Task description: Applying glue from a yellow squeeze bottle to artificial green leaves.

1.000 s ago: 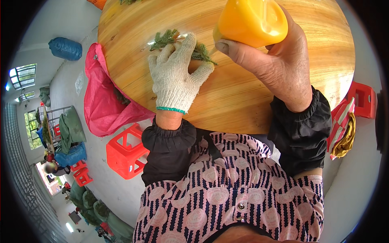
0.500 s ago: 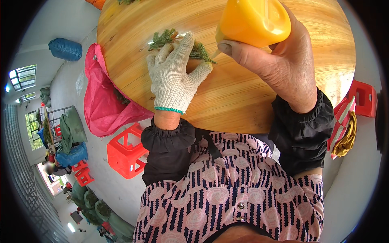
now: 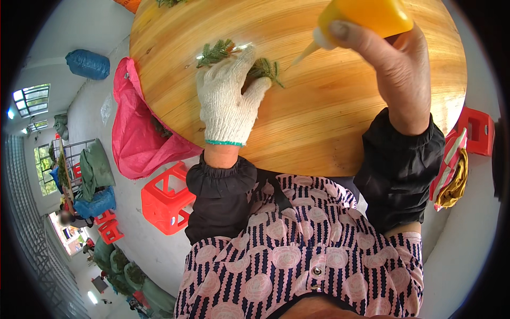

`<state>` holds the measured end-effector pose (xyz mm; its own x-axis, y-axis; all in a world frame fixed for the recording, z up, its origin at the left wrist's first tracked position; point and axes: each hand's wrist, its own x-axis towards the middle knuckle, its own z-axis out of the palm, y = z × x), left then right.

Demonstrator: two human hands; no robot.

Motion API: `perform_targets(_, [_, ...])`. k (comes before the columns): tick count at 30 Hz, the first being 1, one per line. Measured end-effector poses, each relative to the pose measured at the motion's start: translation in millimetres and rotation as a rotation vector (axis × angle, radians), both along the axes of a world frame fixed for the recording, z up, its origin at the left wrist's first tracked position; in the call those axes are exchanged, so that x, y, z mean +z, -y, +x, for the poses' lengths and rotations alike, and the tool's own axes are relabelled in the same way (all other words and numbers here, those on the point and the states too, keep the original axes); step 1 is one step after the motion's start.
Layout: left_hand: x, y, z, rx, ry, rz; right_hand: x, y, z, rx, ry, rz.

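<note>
My left hand point(image 3: 228, 101), in a white knitted glove with a green cuff edge, holds a green evergreen sprig point(image 3: 217, 52) on the wooden table. Needled ends stick out on both sides of the glove, while the sprig's middle is hidden under the fingers. My bare right hand point(image 3: 401, 74) grips a yellow squeeze glue bottle point(image 3: 372, 15) tilted over the table. Its white collar and thin pale nozzle point(image 3: 307, 54) point down and left toward the sprig, with a gap between them. Faint thread seems to trail from the tip.
The round wooden table point(image 3: 313, 127) curves in front of me. A pink sack point(image 3: 135, 138) hangs at its left edge, above a red stool point(image 3: 166, 199). Another red stool point(image 3: 478, 130) with cloths stands at right. More greenery point(image 3: 170, 2) lies at the far edge. A blue bag point(image 3: 87, 64) sits on the floor.
My right hand has moved the yellow bottle right and away from the sprig, so its nozzle now shows. My left hand stays on the sprig, its thumb drawn in slightly.
</note>
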<state>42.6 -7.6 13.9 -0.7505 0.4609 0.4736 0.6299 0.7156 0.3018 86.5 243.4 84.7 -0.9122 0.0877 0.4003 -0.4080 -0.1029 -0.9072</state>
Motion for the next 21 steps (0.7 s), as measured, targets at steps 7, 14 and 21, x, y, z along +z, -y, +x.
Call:
perform_targets(7, [13, -1, 2, -0.007, 0.038, 0.139, -24, -41, -17, -0.214, 0.136, -0.029])
perform_targets(14, [16, 127, 8, 0.578, -0.282, 0.489, -27, -48, -21, -0.22, 0.141, -0.09])
perform_targets(21, [3, 181, -10, 1.175, -0.076, -0.037, -32, -39, -18, -0.204, 0.158, -0.117])
